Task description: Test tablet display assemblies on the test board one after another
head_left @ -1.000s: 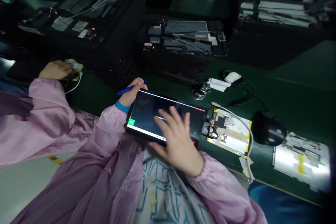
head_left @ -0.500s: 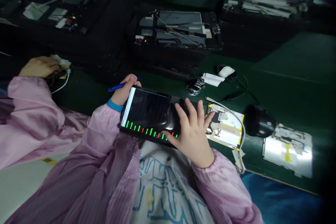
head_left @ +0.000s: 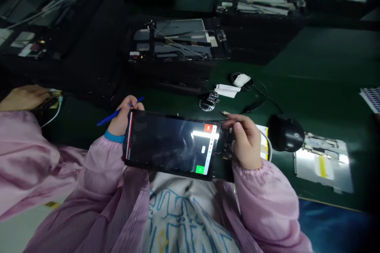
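The left hand has its fingers curled around a slim blue plastic pen and grasps the ten o'clock corner of a flat, black rectangular screen panel. The right hand has its thumb and fingers bent and close together at the panel's three o'clock end, beside a thin white cable; whether the fingertips pinch anything, I cannot tell.

Half a second ago the right hand was spread wide over that end, and green and red marks ran along the panel's six o'clock edge; now a white strip with red and green blocks lights its three o'clock end.

The panel lies before the person's torso, display facing up, its long axis nearly nine to three, dipping slightly toward three. A round chrome counter stands between one and two o'clock from it.
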A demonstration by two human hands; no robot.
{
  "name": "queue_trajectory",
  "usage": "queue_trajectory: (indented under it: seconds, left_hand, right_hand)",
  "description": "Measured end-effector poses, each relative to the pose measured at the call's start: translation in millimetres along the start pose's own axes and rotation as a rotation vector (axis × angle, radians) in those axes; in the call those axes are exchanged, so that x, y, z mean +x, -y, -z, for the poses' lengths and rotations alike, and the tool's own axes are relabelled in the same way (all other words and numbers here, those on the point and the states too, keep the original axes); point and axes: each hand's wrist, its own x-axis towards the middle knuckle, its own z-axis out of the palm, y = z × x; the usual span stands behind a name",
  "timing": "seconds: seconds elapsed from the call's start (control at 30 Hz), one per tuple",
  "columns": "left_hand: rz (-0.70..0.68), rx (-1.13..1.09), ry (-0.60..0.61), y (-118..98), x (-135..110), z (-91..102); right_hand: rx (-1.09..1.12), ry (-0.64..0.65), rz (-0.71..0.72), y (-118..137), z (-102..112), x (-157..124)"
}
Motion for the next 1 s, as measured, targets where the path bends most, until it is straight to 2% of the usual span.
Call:
queue_trajectory:
  seconds: [0.23,0.43,0.5,0.7,1.0]
  left_hand:
    - [-0.108,-0.071,0.169,-3.2,-0.3,2.3]
    - [-0.120,-0.068,0.210,-2.5,3.3,6.0]
    - [-0.101,-0.062,0.192,-2.0,4.4,5.9]
    - [0.024,0.016,0.038,0.3,8.1,5.5]
    - [0.094,0.054,-0.094,-4.1,7.0,-2.2]
  right_hand:
    - [-0.029,0.136,0.087,5.6,0.7,-1.0]
    - [-0.047,0.185,0.141,5.8,1.5,2.4]
    - [-0.055,0.186,0.139,5.9,1.6,2.8]
    - [-0.057,0.205,0.129,6.3,0.9,1.9]
    - [-0.097,0.211,0.119,5.1,-1.5,0.3]
